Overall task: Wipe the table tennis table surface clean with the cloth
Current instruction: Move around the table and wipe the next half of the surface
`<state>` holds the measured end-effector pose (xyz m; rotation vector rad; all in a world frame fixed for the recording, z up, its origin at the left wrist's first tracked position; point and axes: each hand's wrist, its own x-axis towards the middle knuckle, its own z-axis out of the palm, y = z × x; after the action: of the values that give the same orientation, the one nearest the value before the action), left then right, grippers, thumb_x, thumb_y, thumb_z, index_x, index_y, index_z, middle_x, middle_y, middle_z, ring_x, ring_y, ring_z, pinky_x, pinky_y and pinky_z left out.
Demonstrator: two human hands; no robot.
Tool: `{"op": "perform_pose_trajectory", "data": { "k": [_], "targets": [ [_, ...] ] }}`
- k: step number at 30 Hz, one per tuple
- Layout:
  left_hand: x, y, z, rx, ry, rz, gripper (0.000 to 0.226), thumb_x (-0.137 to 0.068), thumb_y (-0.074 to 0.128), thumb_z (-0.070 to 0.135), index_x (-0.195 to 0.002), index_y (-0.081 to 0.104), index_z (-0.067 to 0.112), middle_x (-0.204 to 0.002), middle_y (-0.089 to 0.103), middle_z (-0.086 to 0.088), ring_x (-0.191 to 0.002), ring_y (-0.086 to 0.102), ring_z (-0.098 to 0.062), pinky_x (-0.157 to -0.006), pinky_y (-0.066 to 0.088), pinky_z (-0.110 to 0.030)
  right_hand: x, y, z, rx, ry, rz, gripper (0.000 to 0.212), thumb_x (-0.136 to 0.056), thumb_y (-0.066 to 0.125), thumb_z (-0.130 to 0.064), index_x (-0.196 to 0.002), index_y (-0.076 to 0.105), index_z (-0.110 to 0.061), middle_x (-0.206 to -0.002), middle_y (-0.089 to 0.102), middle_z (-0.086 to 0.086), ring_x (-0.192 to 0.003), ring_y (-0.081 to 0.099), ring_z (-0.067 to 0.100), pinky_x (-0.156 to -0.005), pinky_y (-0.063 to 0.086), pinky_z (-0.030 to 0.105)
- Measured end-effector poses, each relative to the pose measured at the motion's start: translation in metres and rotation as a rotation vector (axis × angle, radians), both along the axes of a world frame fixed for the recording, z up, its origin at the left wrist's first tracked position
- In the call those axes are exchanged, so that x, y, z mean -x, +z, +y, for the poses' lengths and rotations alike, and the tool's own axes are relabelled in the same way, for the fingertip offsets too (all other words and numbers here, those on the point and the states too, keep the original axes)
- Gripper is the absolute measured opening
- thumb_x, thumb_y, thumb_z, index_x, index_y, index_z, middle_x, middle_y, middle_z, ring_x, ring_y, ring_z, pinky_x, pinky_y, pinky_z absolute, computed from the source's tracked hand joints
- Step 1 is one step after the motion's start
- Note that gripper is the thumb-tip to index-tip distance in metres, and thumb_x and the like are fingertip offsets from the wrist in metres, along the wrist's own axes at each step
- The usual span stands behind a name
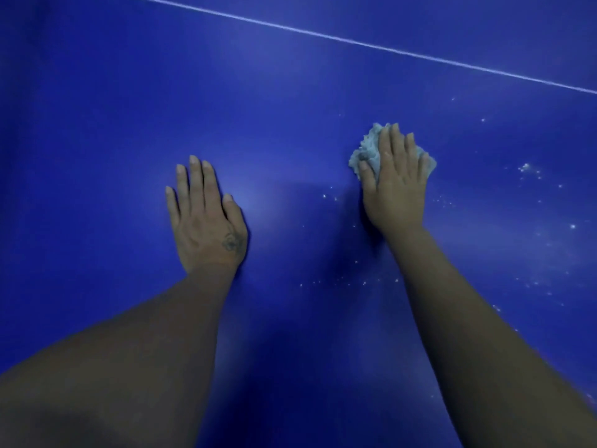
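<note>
The right hand (395, 185) is pressing a bunched pale cloth (365, 153) flat against the blue surface (290, 92), its fingers (394, 140) lying nearly straight and slightly spread over the wad, the thumb resting along the cloth's near-left side rather than pinching it. The left hand (206, 221) is resting palm down on the surface, fingers straight and close together, holding nothing and seemingly bracing the person's lean. The cloth is sitting well short of the white line (355, 43) that is crossing the far part of the surface, with no edge or corner of the surface showing here. White specks (526, 168) are lying scattered beyond the cloth toward the right, and more are trailing back between the two forearms. The main risk appears to be that a loosely pressed, crumpled cloth is only pushing these crumbs about rather than gathering them, so they may be spreading onto the part under the left hand, which is looking free of specks. Because the fingers are not gripping the wad, a quick stroke could be letting it slip out from under the palm. The left forearm may also be dragging through the nearer specks. No container is appearing anywhere in view, so nothing is there to receive the collected debris.
</note>
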<state>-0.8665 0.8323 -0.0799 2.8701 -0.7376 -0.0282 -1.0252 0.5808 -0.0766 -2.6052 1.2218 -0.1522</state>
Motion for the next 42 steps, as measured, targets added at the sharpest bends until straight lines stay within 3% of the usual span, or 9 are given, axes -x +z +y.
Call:
{"op": "perform_pose_trajectory", "data": {
  "k": [6,10,16,19,24,32,35,38,42],
  "targets": [
    [0.0,0.0,-0.002,0.026,0.016,0.007,0.062,-0.11,0.033,0.031,-0.167,0.026,0.009,-0.177,0.017,-0.004,-0.165,0.009,-0.023,-0.133,0.009,-0.051,0.009,-0.004,0.025,0.019,-0.03,0.016,0.066,-0.114,0.033,-0.049,-0.17,0.023,-0.014,-0.178,0.018,0.001,-0.165,0.011,0.027,-0.133,0.006,0.052],
    [0.0,-0.002,-0.002,0.034,0.02,0.008,0.062,-0.11,0.033,0.03,-0.167,0.027,0.008,-0.177,0.018,-0.005,-0.165,0.009,-0.022,-0.133,0.01,-0.051,-0.048,-0.008,-0.032,0.054,-0.062,0.036,0.068,-0.112,0.029,-0.051,-0.17,0.024,-0.014,-0.177,0.02,0.005,-0.164,0.015,0.032,-0.131,0.01,0.059],
    [-0.001,-0.005,-0.002,0.039,0.014,-0.016,0.061,-0.11,0.033,0.031,-0.166,0.028,0.008,-0.176,0.02,-0.005,-0.165,0.01,-0.023,-0.133,0.011,-0.051,-0.125,-0.005,-0.064,-0.021,0.075,0.06,0.067,-0.112,0.026,-0.052,-0.172,0.013,-0.023,-0.179,0.01,0.002,-0.165,0.004,0.032,-0.131,-0.002,0.056],
    [0.0,-0.006,-0.001,0.049,0.007,-0.027,0.061,-0.11,0.035,0.029,-0.166,0.029,0.008,-0.176,0.021,-0.006,-0.165,0.012,-0.024,-0.133,0.012,-0.052,-0.098,-0.007,-0.008,0.089,0.24,-0.002,0.063,-0.113,0.035,-0.045,-0.169,0.027,-0.019,-0.176,0.024,0.006,-0.163,0.019,0.036,-0.13,0.011,0.058],
    [-0.001,-0.005,-0.001,0.07,0.001,-0.021,0.061,-0.11,0.035,0.03,-0.166,0.03,0.007,-0.176,0.022,-0.007,-0.164,0.013,-0.025,-0.133,0.012,-0.052,-0.017,0.0,0.104,-0.002,0.498,-0.026,0.063,-0.113,0.044,-0.039,-0.169,0.026,-0.017,-0.177,0.019,0.004,-0.165,0.011,0.03,-0.131,0.012,0.059],
    [-0.001,-0.008,0.0,0.073,-0.001,-0.011,0.064,-0.112,0.037,0.04,-0.166,0.029,0.008,-0.176,0.02,-0.007,-0.165,0.01,-0.024,-0.132,0.012,-0.053,-0.06,-0.006,0.062,0.021,0.436,-0.03,0.06,-0.113,0.043,-0.039,-0.167,0.033,-0.017,-0.175,0.027,0.004,-0.164,0.018,0.031,-0.131,0.014,0.058],
    [-0.002,-0.009,0.0,0.077,-0.006,-0.018,0.066,-0.112,0.037,0.044,-0.166,0.03,0.007,-0.176,0.022,-0.008,-0.164,0.012,-0.025,-0.132,0.012,-0.053,-0.028,0.002,0.101,-0.024,0.523,-0.026,0.069,-0.108,0.051,-0.024,-0.17,0.023,-0.015,-0.178,0.016,0.005,-0.165,0.009,0.031,-0.13,0.012,0.06],
    [-0.002,-0.009,0.0,0.068,-0.012,-0.01,0.067,-0.112,0.036,0.046,-0.166,0.028,0.008,-0.176,0.02,-0.008,-0.165,0.011,-0.025,-0.133,0.011,-0.052,0.009,0.011,0.133,-0.076,0.633,0.035,0.073,-0.108,0.053,-0.028,-0.171,0.018,-0.017,-0.179,0.009,0.002,-0.166,0.002,0.027,-0.132,0.012,0.058],
    [-0.001,-0.008,0.001,0.06,-0.005,-0.014,0.067,-0.112,0.037,0.046,-0.167,0.028,0.008,-0.176,0.019,-0.007,-0.165,0.01,-0.025,-0.133,0.01,-0.052,-0.003,0.006,0.096,0.009,0.709,0.015,0.07,-0.105,0.051,-0.027,-0.169,0.027,-0.016,-0.177,0.021,0.006,-0.165,0.015,0.031,-0.13,0.017,0.058]
  ]
}}
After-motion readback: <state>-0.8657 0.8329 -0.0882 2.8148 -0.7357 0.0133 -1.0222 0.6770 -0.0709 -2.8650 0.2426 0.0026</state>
